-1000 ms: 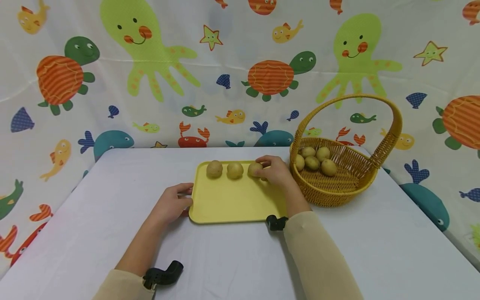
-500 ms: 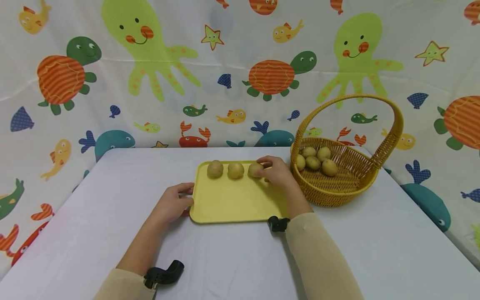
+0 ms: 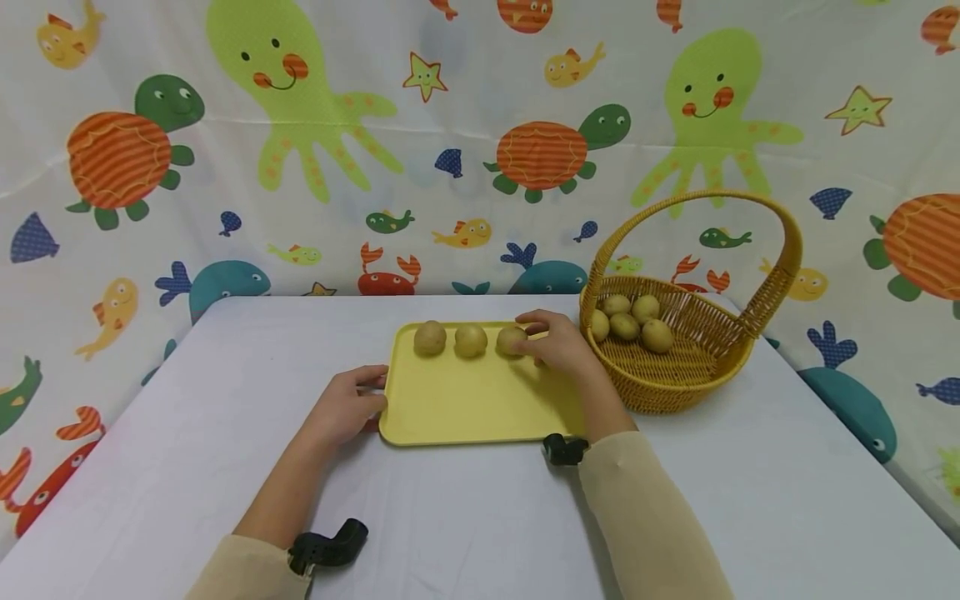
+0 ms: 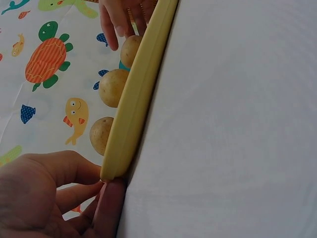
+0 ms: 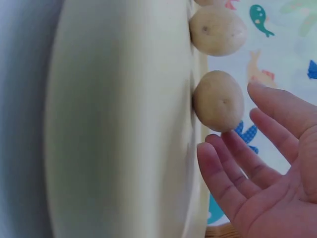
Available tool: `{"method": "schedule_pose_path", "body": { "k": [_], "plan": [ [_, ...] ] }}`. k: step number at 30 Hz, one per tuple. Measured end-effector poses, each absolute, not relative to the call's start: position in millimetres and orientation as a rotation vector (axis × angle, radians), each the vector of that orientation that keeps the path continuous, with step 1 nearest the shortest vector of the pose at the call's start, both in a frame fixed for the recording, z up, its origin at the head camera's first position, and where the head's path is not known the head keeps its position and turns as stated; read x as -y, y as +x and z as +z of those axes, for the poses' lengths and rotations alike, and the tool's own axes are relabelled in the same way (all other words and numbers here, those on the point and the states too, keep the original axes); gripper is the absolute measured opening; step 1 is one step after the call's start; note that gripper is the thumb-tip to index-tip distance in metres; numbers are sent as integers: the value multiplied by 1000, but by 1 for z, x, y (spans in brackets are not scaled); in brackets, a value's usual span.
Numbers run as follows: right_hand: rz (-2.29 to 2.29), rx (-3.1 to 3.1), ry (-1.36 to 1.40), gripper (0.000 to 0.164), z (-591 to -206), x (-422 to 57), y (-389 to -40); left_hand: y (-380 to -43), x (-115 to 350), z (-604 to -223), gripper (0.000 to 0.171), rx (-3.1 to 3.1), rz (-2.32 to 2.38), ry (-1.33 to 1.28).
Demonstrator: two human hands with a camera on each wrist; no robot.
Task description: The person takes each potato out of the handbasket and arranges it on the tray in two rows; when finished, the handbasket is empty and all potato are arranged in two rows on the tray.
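Observation:
A yellow tray [image 3: 465,404] lies on the white table, with three potatoes in a row along its far side: a left one [image 3: 430,338], a middle one [image 3: 470,341] and a right one [image 3: 510,340]. At the tray's left edge my left hand [image 3: 348,406] pinches the rim; the left wrist view shows fingertips above and below the tray's edge [image 4: 126,134]. My right hand [image 3: 557,342] is over the tray's far right part, beside the right potato. Its fingers [image 5: 218,171] are spread and relaxed, fingertips right at the potato [image 5: 219,101], with the thumb held apart from it.
Just right of the tray stands a yellow wicker basket [image 3: 660,396] with a tall arched handle [image 3: 705,193]. Several potatoes [image 3: 624,325] lie in its left part. Behind the table hangs a cloth [image 3: 465,117] printed with sea animals. Both wrists carry black camera mounts [image 3: 328,547].
My right hand has loosened from the right potato, its fingers opening slightly, and its forearm has shifted a little to the right. Left hand, tray and potatoes stay in place.

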State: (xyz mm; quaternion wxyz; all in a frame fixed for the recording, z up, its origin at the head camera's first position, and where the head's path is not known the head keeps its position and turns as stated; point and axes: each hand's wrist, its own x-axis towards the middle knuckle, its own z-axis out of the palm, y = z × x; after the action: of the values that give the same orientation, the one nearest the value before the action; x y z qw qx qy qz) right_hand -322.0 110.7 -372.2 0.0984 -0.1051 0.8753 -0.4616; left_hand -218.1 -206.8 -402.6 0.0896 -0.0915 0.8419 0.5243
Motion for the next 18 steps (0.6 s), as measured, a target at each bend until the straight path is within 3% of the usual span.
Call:
{"method": "schedule_pose_path", "body": {
  "k": [18],
  "plan": [
    [-1378, -2574, -462, 52, -345, -115, -302, -216, 208, -402, 66, -2526, 1543, -250]
  ]
}}
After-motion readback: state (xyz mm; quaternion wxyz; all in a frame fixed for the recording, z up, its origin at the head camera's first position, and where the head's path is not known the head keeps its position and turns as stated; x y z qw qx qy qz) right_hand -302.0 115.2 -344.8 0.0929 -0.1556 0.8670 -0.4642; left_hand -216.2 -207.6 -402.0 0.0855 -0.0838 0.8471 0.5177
